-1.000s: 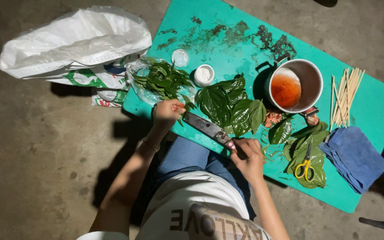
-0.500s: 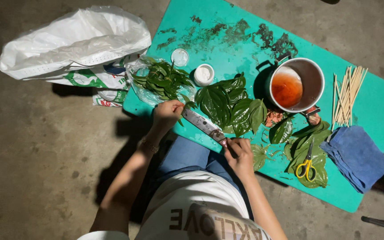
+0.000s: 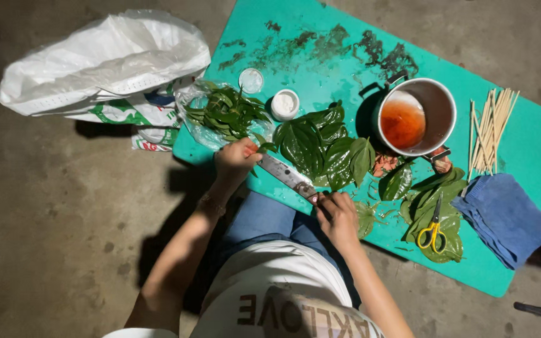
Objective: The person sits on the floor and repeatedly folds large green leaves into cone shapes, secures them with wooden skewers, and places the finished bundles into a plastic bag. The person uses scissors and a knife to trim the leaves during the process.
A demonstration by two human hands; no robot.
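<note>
Holding the knife (image 3: pixel 286 174) at both ends, the right hand (image 3: pixel 338 216) grips its handle tight while the left hand (image 3: pixel 236 160) pinches its tip. It lies slanted, just beside the leaf pile (image 3: pixel 324 145).

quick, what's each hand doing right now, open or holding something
Left hand: closed around the tip end of the knife, by the green leaves.
Right hand: closed on the knife's handle end.
</note>
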